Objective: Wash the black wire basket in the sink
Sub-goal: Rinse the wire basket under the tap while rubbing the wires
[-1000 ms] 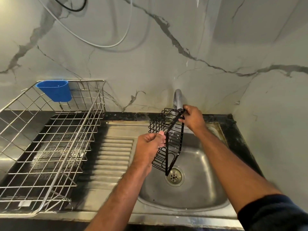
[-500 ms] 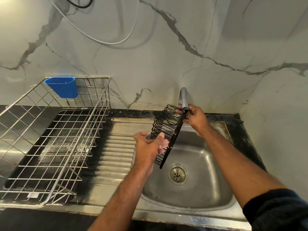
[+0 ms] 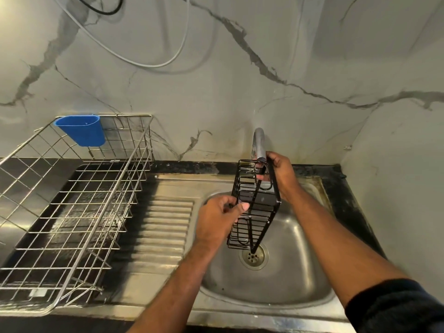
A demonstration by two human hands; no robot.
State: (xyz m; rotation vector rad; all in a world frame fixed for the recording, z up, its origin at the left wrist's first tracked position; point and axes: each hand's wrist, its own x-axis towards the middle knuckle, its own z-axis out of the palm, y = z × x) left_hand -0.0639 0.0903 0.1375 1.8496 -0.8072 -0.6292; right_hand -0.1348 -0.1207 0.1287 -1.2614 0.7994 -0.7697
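The black wire basket (image 3: pixel 254 207) hangs on end above the steel sink (image 3: pixel 283 284), its lower corner just over the drain (image 3: pixel 252 256). My right hand (image 3: pixel 281 176) grips the basket's top end, right under the tap spout (image 3: pixel 259 143). My left hand (image 3: pixel 221 219) pinches the wires on the basket's left side with thumb and fingers. Whether water runs from the tap cannot be told.
A large steel wire dish rack (image 3: pixel 72 212) stands on the left, with a blue plastic cup (image 3: pixel 81 129) hung on its back rim. The ribbed drainboard (image 3: pixel 165 227) lies between rack and sink. A marble wall closes the back and right side.
The basket has swung from a tilt back to nearly upright, its lower end down over the drain. My left hand shifted along its left side; my right hand kept its hold at the top.
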